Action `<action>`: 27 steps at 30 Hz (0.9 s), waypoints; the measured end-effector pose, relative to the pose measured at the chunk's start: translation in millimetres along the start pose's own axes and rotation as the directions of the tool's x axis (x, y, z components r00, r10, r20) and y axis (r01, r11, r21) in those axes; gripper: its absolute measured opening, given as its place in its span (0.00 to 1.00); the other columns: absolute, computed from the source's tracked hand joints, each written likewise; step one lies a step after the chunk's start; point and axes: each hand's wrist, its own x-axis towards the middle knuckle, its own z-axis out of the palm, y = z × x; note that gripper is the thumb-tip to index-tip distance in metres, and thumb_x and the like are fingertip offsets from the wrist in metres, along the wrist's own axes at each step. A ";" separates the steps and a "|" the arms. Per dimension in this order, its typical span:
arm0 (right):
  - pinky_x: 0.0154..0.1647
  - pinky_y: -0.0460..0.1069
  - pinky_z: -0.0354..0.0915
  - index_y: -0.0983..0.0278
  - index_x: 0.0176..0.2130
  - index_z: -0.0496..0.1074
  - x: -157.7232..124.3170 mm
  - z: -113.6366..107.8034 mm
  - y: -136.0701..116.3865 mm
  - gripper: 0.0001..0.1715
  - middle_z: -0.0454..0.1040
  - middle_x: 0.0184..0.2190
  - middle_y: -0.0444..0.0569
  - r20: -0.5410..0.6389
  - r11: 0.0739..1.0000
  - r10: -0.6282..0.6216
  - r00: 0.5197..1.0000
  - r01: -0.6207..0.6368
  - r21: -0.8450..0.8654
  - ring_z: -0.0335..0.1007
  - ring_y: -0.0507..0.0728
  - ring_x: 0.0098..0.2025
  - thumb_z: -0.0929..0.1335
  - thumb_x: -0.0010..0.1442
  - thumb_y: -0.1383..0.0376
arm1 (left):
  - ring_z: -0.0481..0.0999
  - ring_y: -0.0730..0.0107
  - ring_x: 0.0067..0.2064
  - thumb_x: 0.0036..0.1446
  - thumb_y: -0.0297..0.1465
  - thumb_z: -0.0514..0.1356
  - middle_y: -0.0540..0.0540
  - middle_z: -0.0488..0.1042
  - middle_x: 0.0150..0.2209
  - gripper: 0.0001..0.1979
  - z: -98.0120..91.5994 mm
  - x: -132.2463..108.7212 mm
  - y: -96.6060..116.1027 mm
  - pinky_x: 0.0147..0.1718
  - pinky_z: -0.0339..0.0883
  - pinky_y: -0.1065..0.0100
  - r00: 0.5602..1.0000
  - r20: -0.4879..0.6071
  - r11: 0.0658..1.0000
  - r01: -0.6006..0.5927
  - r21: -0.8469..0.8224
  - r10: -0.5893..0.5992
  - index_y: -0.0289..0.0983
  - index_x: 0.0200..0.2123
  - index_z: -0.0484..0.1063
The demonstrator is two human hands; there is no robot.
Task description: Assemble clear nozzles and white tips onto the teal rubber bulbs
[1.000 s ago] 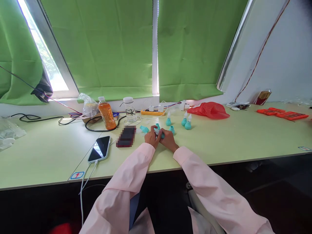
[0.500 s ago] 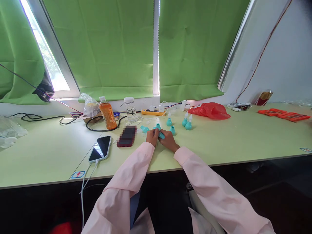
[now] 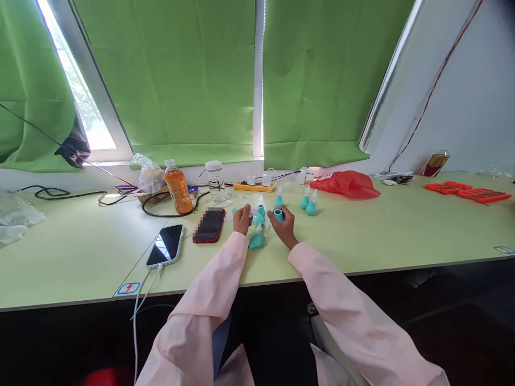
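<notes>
In my right hand (image 3: 285,228), fingers wrap round a teal rubber bulb (image 3: 278,215) whose open neck faces up. My left hand (image 3: 242,220) is closed in a pinch; something small and whitish shows at its fingertips, too small to name. Between the hands, a teal bulb syringe (image 3: 256,240) lies on its side, with a white nozzle near its far end. Just beyond it are an open-necked teal bulb (image 3: 260,209) and other teal and clear pieces, partly overlapping. Bulb syringes with white nozzles stand upright behind my right hand: one alone (image 3: 279,200), and a pair (image 3: 311,207) farther right.
Left of my hands lie a red-edged phone (image 3: 209,225) and a charging phone (image 3: 164,245). Farther back stand an orange drink bottle (image 3: 178,187), a clear jar (image 3: 215,182) and a yellow power strip (image 3: 252,186). A red plastic bag (image 3: 348,184) lies back right, orange tool cases (image 3: 469,190) beyond.
My hands have moved apart. The teal bulb between them now lies on the table as a nozzled syringe. My right hand has taken the open-necked bulb that stood beside it.
</notes>
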 end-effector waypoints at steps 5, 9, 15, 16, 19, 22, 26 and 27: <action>0.31 0.46 0.59 0.63 0.34 0.55 12.2 -7.8 6.0 0.08 0.65 0.28 0.46 -0.180 0.996 0.084 0.980 -0.083 0.008 0.62 0.52 0.29 0.56 0.51 0.63 | 0.67 0.70 0.27 0.47 0.45 0.52 0.49 0.65 0.20 0.17 6.5 -23.3 14.5 0.26 0.56 0.71 0.975 0.181 0.968 -0.162 0.191 0.127 0.36 0.24 0.63; 0.38 0.49 0.58 0.64 0.40 0.51 25.7 -19.8 18.0 0.13 0.63 0.37 0.52 -0.323 0.985 0.149 0.934 -0.169 -0.034 0.61 0.54 0.37 0.54 0.53 0.63 | 0.69 0.62 0.33 0.44 0.43 0.57 0.45 0.70 0.26 0.15 13.7 -30.5 16.7 0.30 0.57 0.68 0.927 0.345 0.914 -0.262 0.311 0.149 0.36 0.28 0.65; 0.42 0.52 0.56 0.65 0.46 0.51 37.6 -40.7 53.2 0.18 0.60 0.45 0.55 -0.368 0.927 0.288 0.884 -0.354 -0.124 0.59 0.56 0.45 0.55 0.55 0.63 | 0.70 0.64 0.28 0.48 0.40 0.54 0.48 0.68 0.20 0.14 16.3 -21.4 8.6 0.26 0.56 0.69 0.908 0.412 0.868 -0.258 0.424 0.069 0.38 0.35 0.66; 0.41 0.52 0.57 0.65 0.45 0.53 37.6 -41.3 61.1 0.18 0.62 0.42 0.54 -0.350 0.906 0.333 0.876 -0.400 -0.138 0.60 0.57 0.43 0.57 0.54 0.63 | 0.70 0.64 0.28 0.48 0.39 0.54 0.49 0.67 0.20 0.13 15.9 -20.5 7.9 0.25 0.55 0.70 0.906 0.420 0.867 -0.255 0.427 0.059 0.38 0.36 0.66; 0.38 0.53 0.60 0.66 0.41 0.62 34.8 -37.3 82.2 0.14 0.66 0.36 0.50 -0.274 0.832 0.471 0.838 -0.526 -0.178 0.64 0.55 0.37 0.61 0.54 0.63 | 0.69 0.67 0.27 0.47 0.37 0.55 0.51 0.67 0.19 0.11 14.5 -19.7 7.6 0.21 0.53 0.72 0.893 0.448 0.873 -0.246 0.421 0.035 0.39 0.35 0.67; 0.37 0.52 0.63 0.67 0.42 0.63 31.1 -31.3 93.3 0.14 0.66 0.40 0.49 -0.242 0.778 0.546 0.802 -0.592 -0.210 0.64 0.53 0.38 0.61 0.57 0.62 | 0.68 0.68 0.25 0.48 0.38 0.54 0.52 0.65 0.17 0.11 13.0 -20.4 8.9 0.19 0.51 0.73 0.888 0.459 0.880 -0.240 0.411 0.028 0.40 0.35 0.67; 0.36 0.52 0.61 0.65 0.40 0.62 28.6 -29.3 92.6 0.14 0.66 0.37 0.49 -0.266 0.775 0.531 0.804 -0.588 -0.232 0.64 0.54 0.36 0.63 0.53 0.63 | 0.68 0.68 0.24 0.51 0.42 0.50 0.52 0.64 0.16 0.14 11.7 -20.8 10.2 0.18 0.49 0.72 0.891 0.453 0.887 -0.235 0.398 0.032 0.40 0.35 0.67; 0.35 0.52 0.60 0.64 0.39 0.62 28.3 -29.4 90.9 0.15 0.66 0.35 0.49 -0.275 0.781 0.517 0.811 -0.578 -0.236 0.64 0.55 0.35 0.64 0.49 0.63 | 0.68 0.68 0.24 0.51 0.42 0.49 0.52 0.64 0.15 0.15 11.6 -20.8 10.2 0.18 0.49 0.72 0.892 0.452 0.888 -0.231 0.397 0.030 0.40 0.34 0.68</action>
